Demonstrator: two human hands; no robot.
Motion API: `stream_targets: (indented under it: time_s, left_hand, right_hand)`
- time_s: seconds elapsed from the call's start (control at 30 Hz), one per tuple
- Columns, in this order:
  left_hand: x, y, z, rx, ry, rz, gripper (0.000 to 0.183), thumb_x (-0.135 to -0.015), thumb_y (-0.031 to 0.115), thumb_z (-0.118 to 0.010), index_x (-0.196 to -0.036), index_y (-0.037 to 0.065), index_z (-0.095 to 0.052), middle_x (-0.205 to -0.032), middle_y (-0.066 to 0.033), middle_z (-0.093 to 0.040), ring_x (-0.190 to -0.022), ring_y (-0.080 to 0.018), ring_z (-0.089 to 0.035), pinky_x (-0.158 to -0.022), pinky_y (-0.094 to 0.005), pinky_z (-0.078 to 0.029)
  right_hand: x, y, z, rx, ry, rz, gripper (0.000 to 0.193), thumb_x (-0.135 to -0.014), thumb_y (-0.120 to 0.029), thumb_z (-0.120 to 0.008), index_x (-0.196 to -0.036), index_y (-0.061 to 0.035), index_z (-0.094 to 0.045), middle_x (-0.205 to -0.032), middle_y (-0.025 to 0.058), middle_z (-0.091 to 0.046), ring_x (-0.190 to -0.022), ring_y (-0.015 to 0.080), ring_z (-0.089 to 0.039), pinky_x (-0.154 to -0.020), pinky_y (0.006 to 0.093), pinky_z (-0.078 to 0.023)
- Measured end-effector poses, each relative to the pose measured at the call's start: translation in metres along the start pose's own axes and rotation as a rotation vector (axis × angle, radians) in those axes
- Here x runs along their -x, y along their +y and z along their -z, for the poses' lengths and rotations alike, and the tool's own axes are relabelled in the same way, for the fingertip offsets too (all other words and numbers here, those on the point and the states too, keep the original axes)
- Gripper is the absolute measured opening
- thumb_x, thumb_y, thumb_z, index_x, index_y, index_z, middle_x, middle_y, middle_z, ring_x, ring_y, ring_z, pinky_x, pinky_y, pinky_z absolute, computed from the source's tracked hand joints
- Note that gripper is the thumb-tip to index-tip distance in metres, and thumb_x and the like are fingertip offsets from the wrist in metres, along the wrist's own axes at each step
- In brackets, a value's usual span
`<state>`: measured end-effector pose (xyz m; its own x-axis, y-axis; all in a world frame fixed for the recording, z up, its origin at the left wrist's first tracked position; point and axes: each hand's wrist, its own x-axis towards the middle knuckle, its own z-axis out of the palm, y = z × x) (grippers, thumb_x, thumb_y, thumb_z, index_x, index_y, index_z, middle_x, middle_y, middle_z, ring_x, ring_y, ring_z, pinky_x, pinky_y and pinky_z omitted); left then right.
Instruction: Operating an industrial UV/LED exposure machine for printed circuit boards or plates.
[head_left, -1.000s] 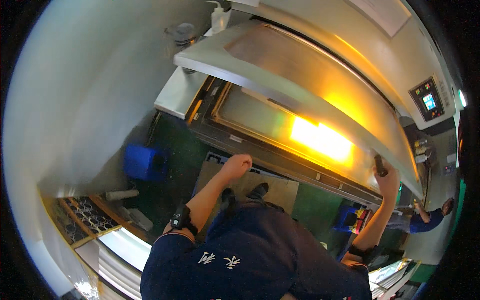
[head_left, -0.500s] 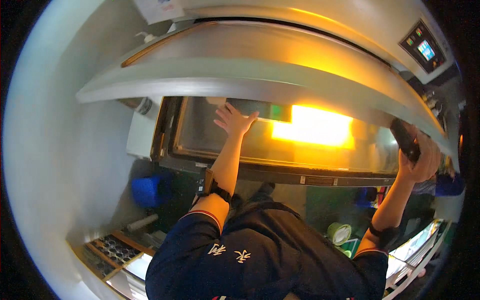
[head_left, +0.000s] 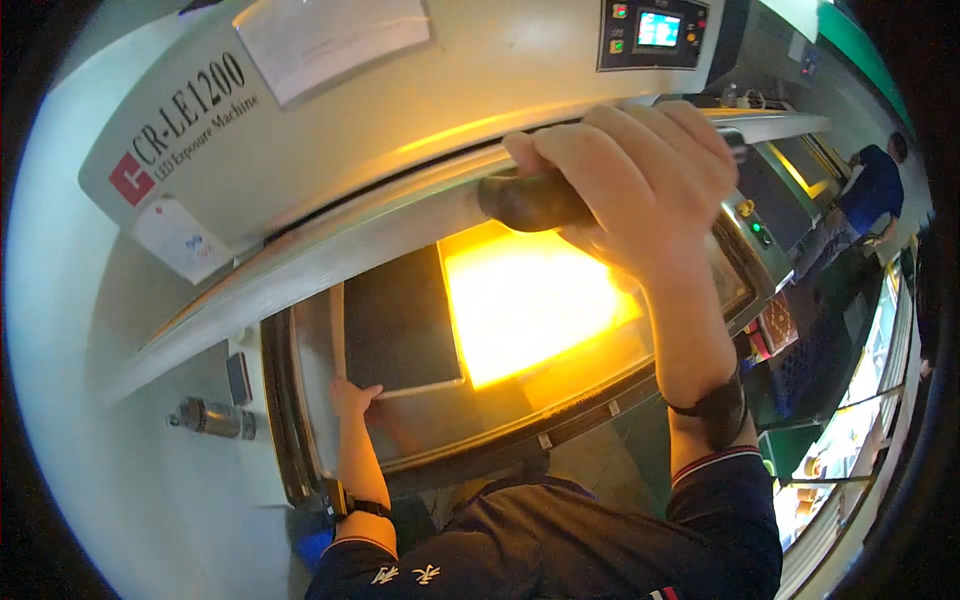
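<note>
The right hand (head_left: 645, 180) is wrapped round the black handle (head_left: 530, 200) on the front edge of the raised lid (head_left: 330, 240), fingers curled over the top in a full, closed grasp. Below and to the left, the left hand (head_left: 353, 397) is at the near left corner of the dark panel (head_left: 395, 325), its thumb pointing along the near edge; whether the fingers pinch that corner or merely rest against it, I cannot tell. The panel lies flat on the pale bed (head_left: 520, 408) of the machine, under the lid, its right side bordering a glaring yellow patch (head_left: 535, 300) that washes out whatever detail is there. The panel looks thin and smooth, with a pale border along its left and near sides — probably light for its area, though the pictures do not settle whether it is a stiff plate or a sheet that would bend. A face that smooth may slide easily and mark easily (fingerprints seem likely too), so the edges and corners look the better hold, with the middle left alone. The lid is another matter: broad and apparently rigid, it looks heavy enough to want a firm fist, and the handle — thick, dark and rounded — seems the natural place for it. A grey bottle (head_left: 215, 418) lies beyond the bed's left end, well apart from both hands.
</note>
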<state>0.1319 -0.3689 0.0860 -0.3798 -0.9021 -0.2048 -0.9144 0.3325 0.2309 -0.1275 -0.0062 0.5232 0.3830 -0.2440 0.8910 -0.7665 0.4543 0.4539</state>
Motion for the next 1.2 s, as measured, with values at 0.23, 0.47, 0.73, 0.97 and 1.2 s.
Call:
stream_targets:
  time_s: [0.23,0.47,0.73,0.97,1.2]
  left_hand:
    - [0.011,-0.013,0.021,0.751,-0.547,0.133,0.047,-0.077,0.020,-0.080,-0.110,-0.001,-0.054,-0.095,-0.0085,-0.059,-0.072,-0.0242,-0.063,-0.049,-0.0359,-0.051]
    - [0.072,0.007,0.017,1.505,-0.556,-0.100,0.028,-0.085,0.008,-0.069,-0.108,0.003,-0.053,-0.102,-0.0041,-0.055,-0.091,-0.0162,-0.052,-0.086,-0.0294,-0.043]
    - [0.079,-0.077,0.049,1.583,-1.014,-0.305,0.039,-0.084,-0.006,-0.060,-0.123,-0.001,-0.058,-0.120,-0.0099,-0.063,-0.109,-0.0177,-0.059,-0.093,-0.0326,-0.047]
    - [0.101,-0.045,0.001,1.223,-1.307,-0.615,0.028,-0.094,0.009,-0.057,-0.119,-0.003,-0.059,-0.096,-0.0038,-0.065,-0.083,-0.0101,-0.059,-0.076,-0.0248,-0.047]
    - [0.128,-0.041,-0.022,1.093,-1.182,-0.641,0.025,-0.101,0.020,-0.049,-0.104,0.000,-0.064,-0.069,-0.0016,-0.055,-0.054,-0.0050,-0.044,-0.048,-0.0191,-0.036]
  right_hand:
    - [0.008,-0.014,0.016,0.016,-0.214,-0.117,0.017,-0.066,-0.021,-0.071,-0.079,-0.0176,-0.061,-0.074,-0.0011,-0.057,-0.067,0.0183,-0.059,-0.063,0.0310,-0.042]
    - [0.136,-0.111,0.028,-0.147,-0.138,-0.919,0.059,-0.079,-0.019,-0.070,-0.133,-0.0064,-0.048,-0.138,0.0168,-0.047,-0.129,0.0351,-0.044,-0.112,0.0447,-0.029]
    - [0.285,-0.384,0.158,-1.137,-0.031,-2.531,0.051,-0.093,-0.033,-0.063,-0.128,0.0014,-0.053,-0.118,0.0111,-0.062,-0.110,0.0228,-0.059,-0.097,0.0373,-0.045]
    - [0.221,-0.443,0.230,-0.193,-0.096,-2.698,0.034,-0.094,-0.028,-0.062,-0.111,0.0012,-0.062,-0.101,0.0094,-0.067,-0.089,0.0207,-0.065,-0.079,0.0356,-0.054]
    - [0.203,-0.479,0.347,0.370,0.589,-2.430,0.040,-0.094,-0.035,-0.062,-0.112,0.0003,-0.061,-0.100,0.0103,-0.066,-0.092,0.0211,-0.064,-0.078,0.0372,-0.054]
